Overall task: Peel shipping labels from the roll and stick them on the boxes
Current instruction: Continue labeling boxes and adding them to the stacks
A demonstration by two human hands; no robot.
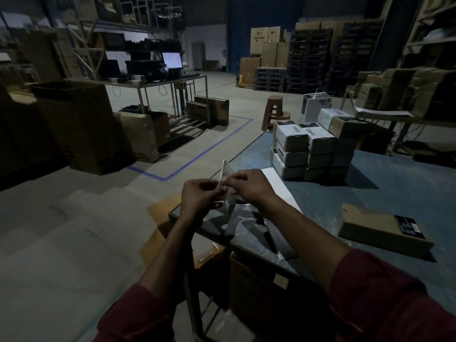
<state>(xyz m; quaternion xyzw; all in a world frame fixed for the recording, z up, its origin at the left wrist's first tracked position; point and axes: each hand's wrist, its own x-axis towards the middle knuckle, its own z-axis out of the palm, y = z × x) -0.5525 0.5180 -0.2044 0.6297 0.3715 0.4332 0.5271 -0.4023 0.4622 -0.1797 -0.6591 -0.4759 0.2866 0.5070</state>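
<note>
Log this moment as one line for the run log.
step: peeling | hands: left hand and right hand pinch label | flat box: on table, untouched

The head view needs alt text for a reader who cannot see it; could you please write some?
Both hands, left hand and right hand, pinch a small white paper label above a grey-topped table in a dim warehouse. A stack of white-and-brown cardboard boxes stands beyond.

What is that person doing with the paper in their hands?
A person is standing at a table in a dim warehouse, holding a white label strip up in front of them. The left hand and right hand both pinch it, apparently peeling a label apart. A stack of boxes waits farther back on the table, some with labels on top, and one flat box lies alone to the right.
</note>
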